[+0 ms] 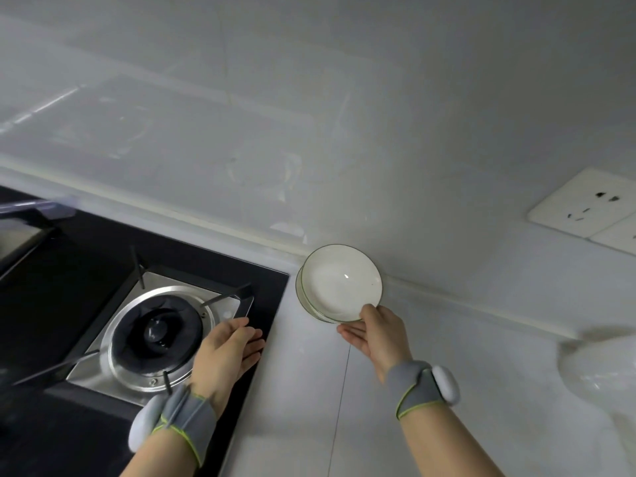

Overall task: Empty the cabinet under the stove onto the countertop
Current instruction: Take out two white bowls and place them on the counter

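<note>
A stack of white bowls with thin green rims (339, 282) rests on the white countertop (430, 390) against the back wall, just right of the stove. My right hand (373, 333) holds the near rim of the top bowl, thumb on the rim and fingers under it. My left hand (229, 349) hovers over the stove's right edge, palm turned inward, fingers apart, holding nothing. The cabinet under the stove is out of view.
A black glass gas stove (86, 270) with a steel burner (156, 333) and pan supports fills the left. A white wall socket (585, 208) sits at the right. A blurred pale object (599, 366) lies at the right edge of the countertop.
</note>
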